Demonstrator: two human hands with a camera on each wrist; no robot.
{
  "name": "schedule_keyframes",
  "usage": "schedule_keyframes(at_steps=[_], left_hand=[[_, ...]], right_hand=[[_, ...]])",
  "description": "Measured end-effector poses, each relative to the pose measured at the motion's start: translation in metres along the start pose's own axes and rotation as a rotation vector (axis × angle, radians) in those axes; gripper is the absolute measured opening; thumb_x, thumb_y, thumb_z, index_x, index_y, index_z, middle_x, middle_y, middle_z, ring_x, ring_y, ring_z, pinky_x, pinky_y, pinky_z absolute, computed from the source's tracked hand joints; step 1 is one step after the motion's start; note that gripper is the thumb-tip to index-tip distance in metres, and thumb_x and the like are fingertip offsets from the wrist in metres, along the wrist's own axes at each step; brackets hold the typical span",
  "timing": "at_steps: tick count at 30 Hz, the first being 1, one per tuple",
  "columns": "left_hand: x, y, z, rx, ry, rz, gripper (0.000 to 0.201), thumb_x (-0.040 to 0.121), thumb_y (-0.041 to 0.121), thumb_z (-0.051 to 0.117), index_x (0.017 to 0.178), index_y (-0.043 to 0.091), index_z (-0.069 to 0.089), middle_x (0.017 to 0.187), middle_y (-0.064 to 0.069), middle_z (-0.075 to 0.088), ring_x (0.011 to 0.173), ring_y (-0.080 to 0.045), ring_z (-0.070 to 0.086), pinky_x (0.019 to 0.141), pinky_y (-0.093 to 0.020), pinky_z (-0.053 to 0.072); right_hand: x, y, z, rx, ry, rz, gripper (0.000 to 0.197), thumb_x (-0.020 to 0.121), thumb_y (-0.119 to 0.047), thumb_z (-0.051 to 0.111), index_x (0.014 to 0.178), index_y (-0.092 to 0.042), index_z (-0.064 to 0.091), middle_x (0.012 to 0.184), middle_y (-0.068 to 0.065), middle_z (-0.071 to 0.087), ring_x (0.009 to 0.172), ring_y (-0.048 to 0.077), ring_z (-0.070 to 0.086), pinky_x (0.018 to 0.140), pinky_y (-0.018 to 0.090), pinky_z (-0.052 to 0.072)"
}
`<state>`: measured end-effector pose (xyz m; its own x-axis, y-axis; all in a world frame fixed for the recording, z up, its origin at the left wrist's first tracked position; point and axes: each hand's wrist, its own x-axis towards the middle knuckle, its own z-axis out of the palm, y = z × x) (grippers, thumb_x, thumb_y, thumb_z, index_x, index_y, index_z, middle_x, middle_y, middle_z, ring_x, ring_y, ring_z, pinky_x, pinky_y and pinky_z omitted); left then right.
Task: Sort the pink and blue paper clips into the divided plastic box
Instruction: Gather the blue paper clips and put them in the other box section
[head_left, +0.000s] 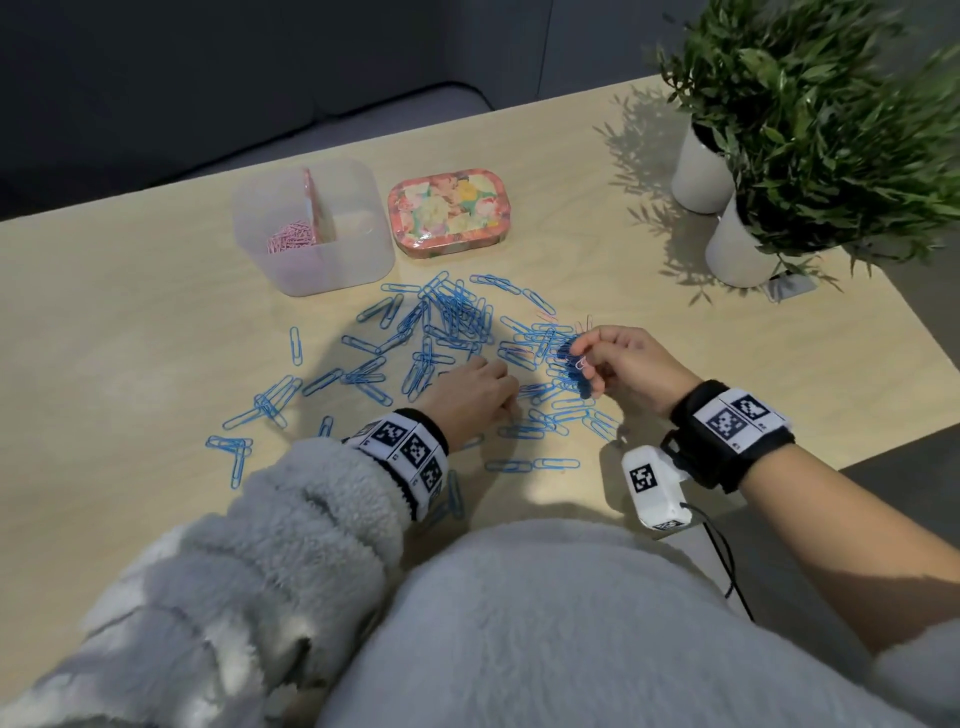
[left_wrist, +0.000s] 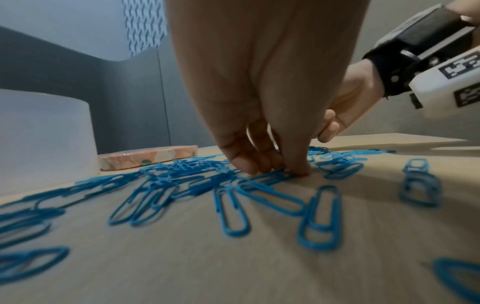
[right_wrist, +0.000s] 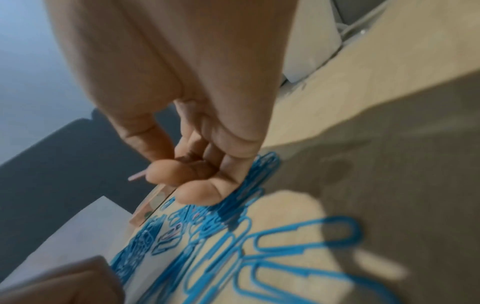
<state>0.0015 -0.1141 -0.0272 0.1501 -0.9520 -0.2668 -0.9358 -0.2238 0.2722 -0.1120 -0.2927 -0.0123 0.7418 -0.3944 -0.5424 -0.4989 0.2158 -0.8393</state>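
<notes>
Right hand (head_left: 623, 364) fingers (right_wrist: 166, 170) pinch pink clip (head_left: 582, 362) above blue clips (head_left: 452, 306); left hand (head_left: 472, 395) fingers (left_wrist: 244, 162) pinch blue clip (left_wrist: 275, 177) on table (head_left: 130, 312).

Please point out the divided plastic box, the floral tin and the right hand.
divided plastic box (head_left: 337, 273): head view, front wall.
floral tin (head_left: 447, 205): head view, lid centre.
right hand (head_left: 634, 364): head view, back of hand.

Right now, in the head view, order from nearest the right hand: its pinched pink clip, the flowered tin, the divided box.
1. Pink clip, pinched by the right hand.
2. Flowered tin, beyond, to its left.
3. Divided box, farther left still.
</notes>
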Motion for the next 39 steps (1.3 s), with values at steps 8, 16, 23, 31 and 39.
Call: schedule_keyframes(at_steps=[8,16,23,31,39], left_hand=[[0.001,-0.001,-0.014,-0.543,0.112,-0.226,0.011,0.090,0.015,0.052,0.096,0.007,0.055,0.087,-0.006,0.058,0.080,-0.024,0.053,0.070,-0.029,0.040],[0.023,0.006,-0.019,-0.718,0.103,-0.392,0.010,0.089,0.014,0.051,0.091,0.007,0.059,0.072,0.002,0.049,0.074,-0.018,0.045,0.062,-0.026,0.032],[0.017,0.004,-0.004,-0.374,0.049,-0.264,0.022,0.087,0.023,0.060,0.100,0.006,0.056,0.108,-0.013,0.057,0.102,-0.028,0.053,0.080,-0.030,0.035],[-0.008,-0.017,-0.013,-0.509,0.146,-0.398,0.014,0.087,0.022,0.061,0.092,0.010,0.056,0.090,-0.003,0.055,0.080,-0.017,0.050,0.070,-0.026,0.038],[0.004,-0.014,-0.015,-0.417,0.121,-0.417,0.021,0.095,0.012,0.042,0.096,0.002,0.059,0.103,-0.014,0.064,0.097,-0.031,0.057,0.081,-0.037,0.044]], right_hand=[[0.004,-0.007,-0.024,0.395,-0.001,0.192,0.034,0.089,-0.014,0.026,0.063,-0.009,0.047,0.053,0.006,0.059,0.038,0.013,0.055,0.041,0.020,0.048],[0.005,0.018,-0.014,-0.901,0.083,-0.185,0.021,0.073,-0.030,0.075,0.073,-0.021,0.056,0.056,-0.005,0.050,0.052,0.012,0.045,0.054,0.027,0.034],[-0.005,0.020,-0.019,-0.842,-0.020,-0.188,0.029,0.079,-0.014,0.069,0.061,-0.025,0.049,0.051,-0.011,0.045,0.045,0.003,0.038,0.055,0.026,0.033],[-0.018,0.009,-0.036,-0.937,-0.006,-0.198,0.010,0.075,-0.014,0.072,0.082,-0.019,0.067,0.055,-0.012,0.046,0.052,0.009,0.043,0.055,0.022,0.034],[0.007,0.001,-0.012,-1.030,0.223,-0.266,0.007,0.080,-0.022,0.064,0.086,-0.022,0.068,0.097,0.003,0.066,0.096,0.027,0.060,0.078,0.033,0.044]])
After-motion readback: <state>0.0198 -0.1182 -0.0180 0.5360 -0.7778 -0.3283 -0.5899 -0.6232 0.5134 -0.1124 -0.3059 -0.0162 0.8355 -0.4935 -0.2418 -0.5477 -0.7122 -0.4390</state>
